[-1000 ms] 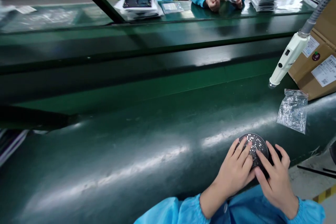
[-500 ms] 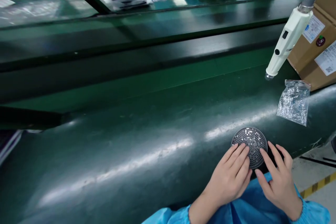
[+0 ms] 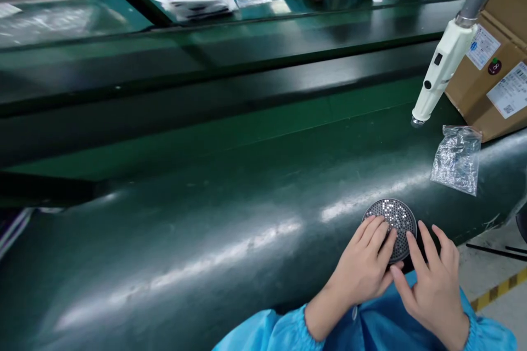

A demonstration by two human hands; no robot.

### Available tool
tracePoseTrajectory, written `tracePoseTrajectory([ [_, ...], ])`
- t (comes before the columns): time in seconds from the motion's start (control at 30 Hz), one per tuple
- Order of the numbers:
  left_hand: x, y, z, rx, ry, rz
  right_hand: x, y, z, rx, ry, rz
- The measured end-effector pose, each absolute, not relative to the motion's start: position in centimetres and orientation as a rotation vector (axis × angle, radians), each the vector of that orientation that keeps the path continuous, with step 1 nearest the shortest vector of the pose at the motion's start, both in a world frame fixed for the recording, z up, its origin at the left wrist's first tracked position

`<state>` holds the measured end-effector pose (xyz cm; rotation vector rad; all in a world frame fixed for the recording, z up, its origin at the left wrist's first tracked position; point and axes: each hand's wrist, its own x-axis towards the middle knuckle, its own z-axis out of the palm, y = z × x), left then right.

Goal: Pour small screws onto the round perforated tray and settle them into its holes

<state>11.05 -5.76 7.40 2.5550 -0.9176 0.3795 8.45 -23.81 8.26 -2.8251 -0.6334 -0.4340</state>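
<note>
— What are the fingers [image 3: 381, 233] doing right now?

— Both sets are lying spread and flat, gripping nothing. The left hand [image 3: 364, 269] is pressing its fingertips onto the near part of a round perforated metal disc [image 3: 393, 219]; the right hand [image 3: 432, 285] is touching the disc's right edge.

— Where is the disc sitting?

— Flat on the dark green desk [image 3: 206, 230], at its near edge, just ahead of the blue sleeves [image 3: 382, 329].

— Which step is it, would you say?

— Steadying or feeling the disc, I judge. Lifting it would call for curling fingertips under the rim.

— Anything nearby?

— A clear plastic bag [image 3: 456, 159] is lying well beyond, under a hanging white tool [image 3: 438, 74].
</note>
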Motion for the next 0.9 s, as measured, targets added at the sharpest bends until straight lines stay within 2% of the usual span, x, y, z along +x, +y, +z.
tracePoseTrajectory([
  [0.33, 10.9, -5.8, 7.3, 2.575, -0.88, 0.447, 8.4, -23.6, 9.3, -2.894, -0.691, -0.359],
  [0.57, 7.7, -5.1, 7.8, 2.568, -0.636, 0.564, 9.5, -24.8, 9.7, -2.905, -0.825, -0.349],
  [0.9, 6.9, -4.9, 6.5, 2.487, -0.555, 0.581, 10.2, -24.7, 8.2, -2.853, -0.853, -0.333],
])
